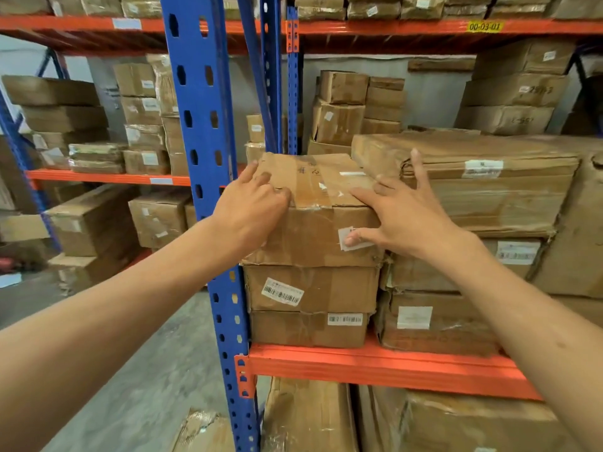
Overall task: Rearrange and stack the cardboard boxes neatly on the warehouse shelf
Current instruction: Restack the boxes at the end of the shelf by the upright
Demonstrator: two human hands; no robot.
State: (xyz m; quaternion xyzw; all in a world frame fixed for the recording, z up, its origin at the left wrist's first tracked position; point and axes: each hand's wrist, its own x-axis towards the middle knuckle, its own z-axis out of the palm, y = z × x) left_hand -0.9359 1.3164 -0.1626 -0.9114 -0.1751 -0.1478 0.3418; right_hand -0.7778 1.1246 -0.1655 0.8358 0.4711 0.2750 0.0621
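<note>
I see the big shelf (375,360) with its orange beam, then the top box (313,203) on a stack of three by the blue post (208,177), then my left hand (251,210) and right hand (401,210) resting on it, fingers spread apart.

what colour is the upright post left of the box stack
Blue, with punched holes; the upright post shows clearly in the head view.

Warehouse, seemingly — racking (208,158), boxes (313,236).

Orange shelf (375,363) under cardboard boxes (310,327)
</note>
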